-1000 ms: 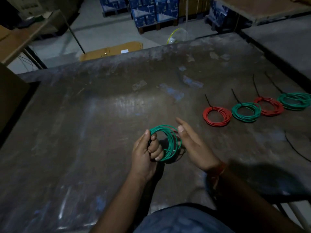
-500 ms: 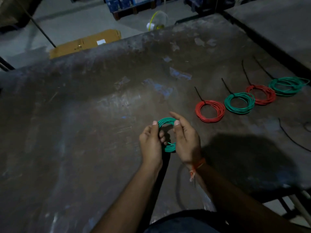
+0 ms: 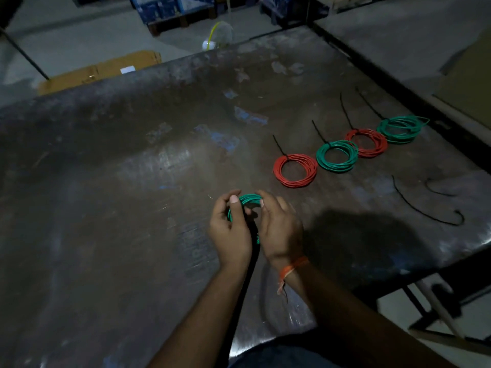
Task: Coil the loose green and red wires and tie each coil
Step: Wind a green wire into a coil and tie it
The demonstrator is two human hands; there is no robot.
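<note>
The green coil (image 3: pixel 248 201) stood on edge between both hands just above the table (image 3: pixel 106 208), its ring roughly upright. The left hand (image 3: pixel 231 227) gripped its left arc, thumb on top; the right hand (image 3: pixel 279 229) pinched the upper right arc. The loose black ties (image 3: pixel 414 205) lay well off to the right, nearer the right hand, which would likely fetch one

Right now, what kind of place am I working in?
Probably a workshop or warehouse: a big worn metal worktable, stacked blue cartons on pallets across the concrete floor, and tied wire coils laid in a row.
</note>
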